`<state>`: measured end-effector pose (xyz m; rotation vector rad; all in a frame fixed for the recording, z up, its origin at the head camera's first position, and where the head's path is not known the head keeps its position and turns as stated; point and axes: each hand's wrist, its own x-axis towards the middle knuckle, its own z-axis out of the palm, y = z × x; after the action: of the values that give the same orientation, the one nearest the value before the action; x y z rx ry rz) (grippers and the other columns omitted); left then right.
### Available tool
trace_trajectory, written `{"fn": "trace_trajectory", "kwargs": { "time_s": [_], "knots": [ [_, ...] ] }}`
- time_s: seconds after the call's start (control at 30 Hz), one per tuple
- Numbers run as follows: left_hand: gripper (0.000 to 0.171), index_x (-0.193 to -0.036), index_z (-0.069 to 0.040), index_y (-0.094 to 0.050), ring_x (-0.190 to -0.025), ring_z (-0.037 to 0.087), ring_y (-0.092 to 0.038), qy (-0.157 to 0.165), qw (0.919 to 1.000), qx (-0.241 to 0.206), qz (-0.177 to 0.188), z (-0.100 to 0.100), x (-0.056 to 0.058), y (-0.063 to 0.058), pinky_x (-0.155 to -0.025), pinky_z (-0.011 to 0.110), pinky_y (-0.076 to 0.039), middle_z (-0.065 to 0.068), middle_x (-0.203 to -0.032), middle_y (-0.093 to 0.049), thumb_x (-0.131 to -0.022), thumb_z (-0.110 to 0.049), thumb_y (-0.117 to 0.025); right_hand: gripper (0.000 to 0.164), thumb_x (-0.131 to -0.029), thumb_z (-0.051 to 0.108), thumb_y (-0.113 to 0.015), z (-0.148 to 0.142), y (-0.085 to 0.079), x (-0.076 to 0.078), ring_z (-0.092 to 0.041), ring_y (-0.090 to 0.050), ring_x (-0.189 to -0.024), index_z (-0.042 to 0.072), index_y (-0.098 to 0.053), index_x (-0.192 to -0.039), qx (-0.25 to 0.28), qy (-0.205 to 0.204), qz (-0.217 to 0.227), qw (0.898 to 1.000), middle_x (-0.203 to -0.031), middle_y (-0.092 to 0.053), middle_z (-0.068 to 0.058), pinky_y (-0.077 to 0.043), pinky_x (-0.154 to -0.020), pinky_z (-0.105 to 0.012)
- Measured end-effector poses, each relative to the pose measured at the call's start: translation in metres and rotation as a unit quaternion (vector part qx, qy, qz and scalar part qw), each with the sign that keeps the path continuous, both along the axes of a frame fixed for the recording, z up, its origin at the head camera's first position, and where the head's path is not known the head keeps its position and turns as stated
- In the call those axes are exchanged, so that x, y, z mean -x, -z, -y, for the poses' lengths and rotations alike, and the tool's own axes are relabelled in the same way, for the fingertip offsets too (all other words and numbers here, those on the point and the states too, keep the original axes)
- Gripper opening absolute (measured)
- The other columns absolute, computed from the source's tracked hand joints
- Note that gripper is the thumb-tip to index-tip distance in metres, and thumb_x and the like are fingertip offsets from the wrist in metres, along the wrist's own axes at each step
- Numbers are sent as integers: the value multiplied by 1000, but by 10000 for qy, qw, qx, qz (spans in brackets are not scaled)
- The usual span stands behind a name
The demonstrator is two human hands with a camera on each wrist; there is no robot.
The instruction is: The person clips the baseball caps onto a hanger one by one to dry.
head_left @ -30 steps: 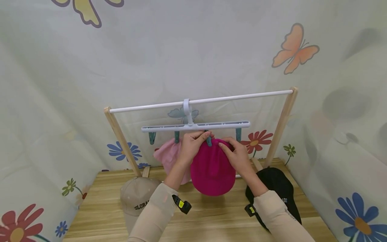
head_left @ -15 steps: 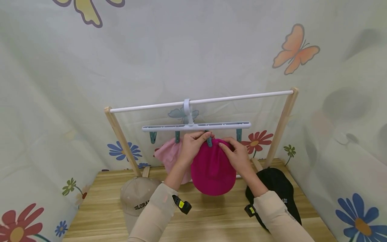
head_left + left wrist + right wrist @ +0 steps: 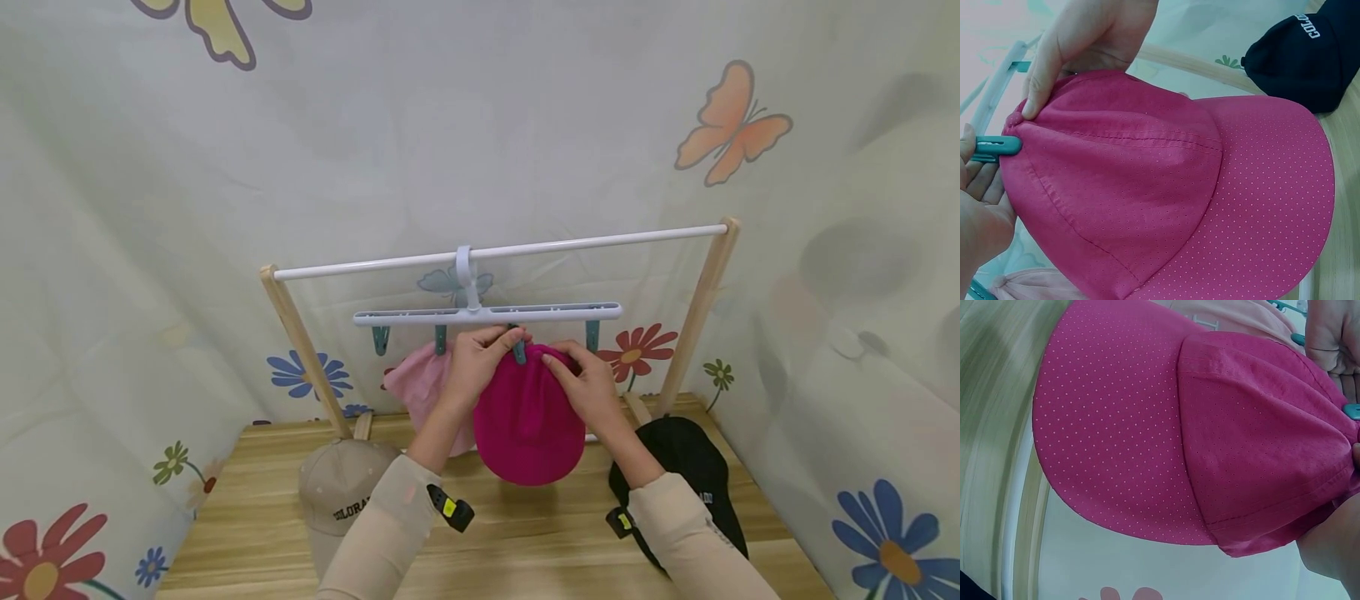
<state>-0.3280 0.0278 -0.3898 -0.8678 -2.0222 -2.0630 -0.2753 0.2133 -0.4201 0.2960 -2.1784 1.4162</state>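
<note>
A magenta baseball cap with white dots on its brim hangs crown up at the white clip hanger. My left hand pinches a teal clothes clip whose end lies over the cap's crown, close to the top button. With thumb and fingers, my right hand grips the crown just beside that clip. The right fingers behind the fabric are hidden. To the left, partly behind my left forearm, a light pink cap hangs under another teal clip.
The hanger hooks over the white rail of a wood-framed rack. Further teal clips hang at both hanger ends. On the wooden table lie a beige cap at left and a black cap at right, partly behind my right forearm.
</note>
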Motion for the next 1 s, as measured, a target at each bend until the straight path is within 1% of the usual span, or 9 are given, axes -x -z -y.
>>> {"fn": "trace_trajectory", "kwargs": {
  "time_s": [0.2,0.27,0.53,0.8,1.0],
  "knots": [
    [26,-108,-8,-80,-110,14,-68,-137,9998,176,-3,0,-1,0,-95,29,-53,7,-103,-78,-96,-30,-72,18,-100,21,-67,-2,1,0,-17,-65,-84,9,-72,-113,2,-59,17,10000,-103,-72,-9,-56,-68,-20],
    [26,-109,-8,-79,-110,14,-68,-139,9997,199,16,0,-2,0,-96,30,-53,6,-105,-78,-96,-29,-72,19,-100,20,-67,-2,1,0,-18,-65,-85,9,-72,-114,-14,-62,27,10000,-103,-72,-9,-56,-69,-20],
    [26,-111,-11,-79,-111,14,-67,-105,9997,204,39,1,0,3,-97,32,-53,5,-107,-77,-96,-31,-72,19,-100,19,-67,-3,0,-2,-22,-65,-85,9,-71,-116,-33,-140,116,9998,-103,-72,-10,-57,-69,-22],
    [30,-114,-14,-77,-109,14,-68,-17,9996,269,19,3,2,6,-96,32,-54,0,-106,-77,-96,-37,-72,22,-101,20,-66,-5,1,-2,-19,-64,-83,8,-71,-118,-115,-112,95,9998,-104,-72,-12,-56,-68,-21],
    [32,-116,-13,-75,-111,15,-68,65,9997,219,72,5,2,6,-99,35,-53,2,-108,-77,-95,-36,-72,23,-101,20,-65,-7,4,-3,-19,-64,-81,8,-69,-120,-258,-103,52,9996,-103,-72,-11,-55,-67,-21]
  ]
}}
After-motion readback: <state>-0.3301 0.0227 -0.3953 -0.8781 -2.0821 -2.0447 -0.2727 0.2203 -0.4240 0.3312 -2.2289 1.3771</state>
